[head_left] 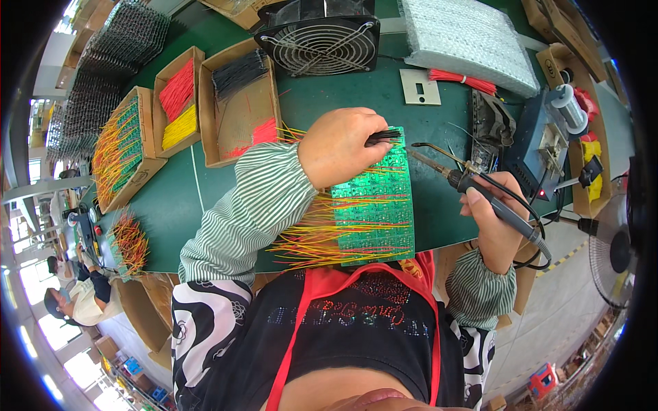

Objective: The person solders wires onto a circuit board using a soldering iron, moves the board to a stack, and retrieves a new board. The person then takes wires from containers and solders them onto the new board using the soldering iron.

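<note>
A green circuit board panel (375, 229) lies in front of me at the bench's near edge. Rows of yellow and red wires (305, 240) stick out over its left side. Above the panel's far end, my left hand (340, 147) is closed on a bunch of thin black wires (385, 137), their ends pointing right over the board. My right hand (495, 222) grips a soldering iron (513, 219) by its dark grey handle. The iron's tip and a thin curved tube beside it point left, just off the panel's right edge near the black wires.
Cardboard trays hold red wires (177, 89), yellow wires (179, 129) and black wires (240, 72). A box of wired boards (118, 151) stands at left. Behind are a black fan (319, 48) and a bubble-wrapped slab (469, 44). A soldering station (538, 144) with a solder spool (569, 108) stands right.
</note>
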`<action>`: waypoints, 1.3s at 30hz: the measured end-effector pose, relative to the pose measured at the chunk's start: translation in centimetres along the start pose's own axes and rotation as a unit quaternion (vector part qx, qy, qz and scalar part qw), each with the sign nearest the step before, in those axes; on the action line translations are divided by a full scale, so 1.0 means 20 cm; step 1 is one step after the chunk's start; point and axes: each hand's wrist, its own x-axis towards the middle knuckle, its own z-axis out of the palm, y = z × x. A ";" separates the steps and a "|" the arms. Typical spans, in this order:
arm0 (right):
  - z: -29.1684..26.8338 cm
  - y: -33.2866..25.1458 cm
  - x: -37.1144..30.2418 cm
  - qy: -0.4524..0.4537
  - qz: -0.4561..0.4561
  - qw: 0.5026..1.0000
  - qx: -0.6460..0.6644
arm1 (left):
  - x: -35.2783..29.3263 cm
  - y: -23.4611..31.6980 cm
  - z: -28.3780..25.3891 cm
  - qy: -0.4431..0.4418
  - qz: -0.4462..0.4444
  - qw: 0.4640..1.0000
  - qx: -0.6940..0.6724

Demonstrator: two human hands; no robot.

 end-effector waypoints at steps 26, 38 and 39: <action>0.20 0.03 -0.16 -0.088 0.013 0.996 -0.012 | -0.41 0.01 -0.12 -0.002 -0.094 0.996 -0.010; 0.23 0.04 -0.12 -0.102 0.039 0.994 -0.008 | -0.40 0.00 -0.13 -0.012 -0.091 0.996 -0.021; 0.23 0.05 -0.12 -0.103 0.032 0.994 -0.017 | -0.39 -0.01 -0.13 -0.015 -0.091 0.996 -0.023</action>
